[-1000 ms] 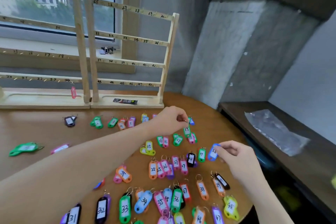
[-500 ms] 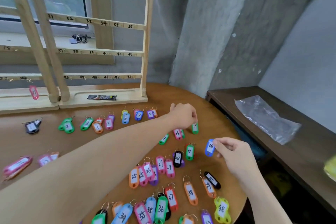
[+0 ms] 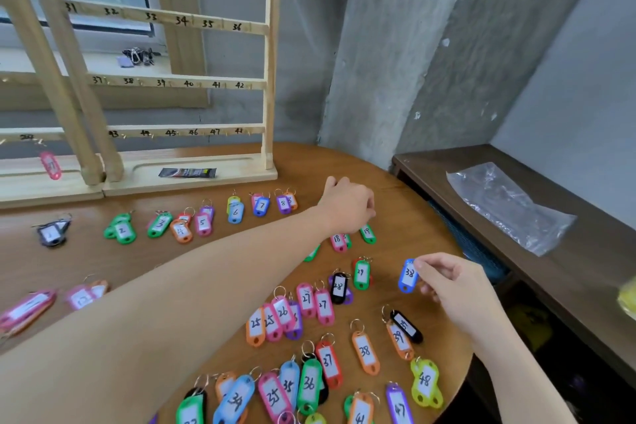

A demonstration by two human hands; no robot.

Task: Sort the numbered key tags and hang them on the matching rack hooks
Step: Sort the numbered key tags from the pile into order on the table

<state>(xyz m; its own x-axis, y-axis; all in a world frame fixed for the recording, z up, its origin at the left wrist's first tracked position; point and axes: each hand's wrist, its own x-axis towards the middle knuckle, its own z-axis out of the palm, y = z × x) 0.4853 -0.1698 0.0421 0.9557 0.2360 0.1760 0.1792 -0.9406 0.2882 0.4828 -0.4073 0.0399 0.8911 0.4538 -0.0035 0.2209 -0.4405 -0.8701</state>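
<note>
A round wooden table [image 3: 395, 182] fills the lower frame, with a wooden rack [image 3: 270, 55] of numbered hooks at upper left. Numbered key tags [image 3: 306, 303] lie scattered across the table. At centre, the left hand [image 3: 347, 206] curls over tags; what it grips is hidden. At right, the right hand [image 3: 454, 286] pinches a blue tag 38 [image 3: 408, 275].

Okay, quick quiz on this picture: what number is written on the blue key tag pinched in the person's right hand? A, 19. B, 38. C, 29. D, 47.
B: the blue tag pinched by the right hand has 38 written on its white label.
</note>
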